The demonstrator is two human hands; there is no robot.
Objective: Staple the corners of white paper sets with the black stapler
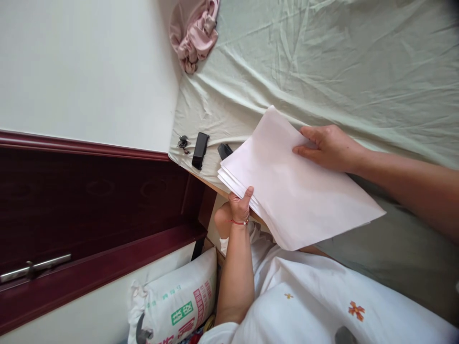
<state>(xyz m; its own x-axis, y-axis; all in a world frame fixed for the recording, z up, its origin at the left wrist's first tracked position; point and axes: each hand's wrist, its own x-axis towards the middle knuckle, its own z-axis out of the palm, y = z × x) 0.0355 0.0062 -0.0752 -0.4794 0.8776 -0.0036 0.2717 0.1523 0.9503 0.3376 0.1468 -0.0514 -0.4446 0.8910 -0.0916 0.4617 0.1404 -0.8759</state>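
A stack of large white paper sheets is held above the edge of the bed, over my lap. My left hand pinches the stack at its lower left edge, thumb on top and fingers beneath; several sheet edges fan out slightly there. On the upper right edge of the sheets rests my right hand, its thumb and index finger apart on the top sheet. The other fingers of that hand are partly hidden, so a grip on the paper cannot be made out for certain.
A black box-shaped device, some keys and a dark object partly behind the paper lie on the green sheet. Pink cloth lies by the wall. A dark red door and a printed white sack stand left.
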